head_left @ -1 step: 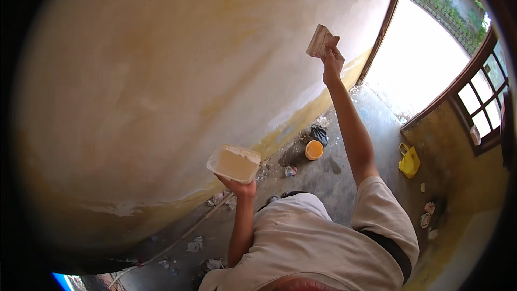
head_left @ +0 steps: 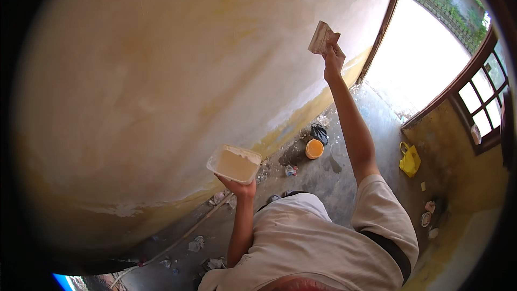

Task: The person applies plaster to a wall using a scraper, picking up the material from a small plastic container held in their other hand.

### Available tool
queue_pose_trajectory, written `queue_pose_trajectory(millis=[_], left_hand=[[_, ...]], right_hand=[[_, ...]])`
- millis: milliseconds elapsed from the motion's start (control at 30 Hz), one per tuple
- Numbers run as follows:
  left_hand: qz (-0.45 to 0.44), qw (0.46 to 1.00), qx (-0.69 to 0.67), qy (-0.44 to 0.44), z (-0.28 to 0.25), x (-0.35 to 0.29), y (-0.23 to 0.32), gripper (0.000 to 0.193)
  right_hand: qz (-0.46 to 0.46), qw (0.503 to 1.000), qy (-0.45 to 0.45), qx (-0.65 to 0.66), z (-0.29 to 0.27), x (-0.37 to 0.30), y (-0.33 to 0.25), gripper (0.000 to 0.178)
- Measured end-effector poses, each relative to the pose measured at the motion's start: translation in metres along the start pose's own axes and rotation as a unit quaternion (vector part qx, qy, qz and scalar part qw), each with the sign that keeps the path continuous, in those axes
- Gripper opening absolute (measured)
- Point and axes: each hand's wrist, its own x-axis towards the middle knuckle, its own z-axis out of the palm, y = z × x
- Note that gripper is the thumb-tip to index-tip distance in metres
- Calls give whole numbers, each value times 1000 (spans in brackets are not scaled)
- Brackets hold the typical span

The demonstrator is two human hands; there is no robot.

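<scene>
My left hand (head_left: 237, 186) supports a rectangular clear plastic tub (head_left: 212, 163) from below, its fingers mostly hidden under it. A pale beige paste (head_left: 234, 166) lies inside, with smears along the rim. Stretched far out, my right hand (head_left: 334, 62) grips a wide putty knife (head_left: 321, 37) with whitish residue on its flat blade. The blade is at or close to the wall (head_left: 177, 75); I cannot tell whether it touches. White filler patches cover much of that yellowish wall.
On the floor by the wall stand an orange bucket (head_left: 314, 149) and a black plastic bag (head_left: 319, 133). A yellow bag (head_left: 410, 160) rests near the right wall. A long thin pole (head_left: 188, 230) and scraps of litter lie lower left. A bright doorway (head_left: 420, 48) opens at upper right.
My right hand and the putty knife have shifted slightly upward in the view. My left hand and the tub have hardly moved.
</scene>
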Motion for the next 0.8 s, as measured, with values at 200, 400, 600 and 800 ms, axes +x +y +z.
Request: queue_pose_trajectory(millis=[200,400,600,800], left_hand=[[-18,998,39,46,19,-1,-3,55],[-7,996,32,87,6,15,4,54],[8,995,7,102,1,9,13,54],[39,992,23,118,14,-5,31,54]], right_hand=[[-85,995,32,-34,5,97,11,48],[-129,983,-15,-131,60,84,45,48],[-155,947,-13,-281,155,-40,39,36],[-372,888,-57,-265,220,-123,47,40]])
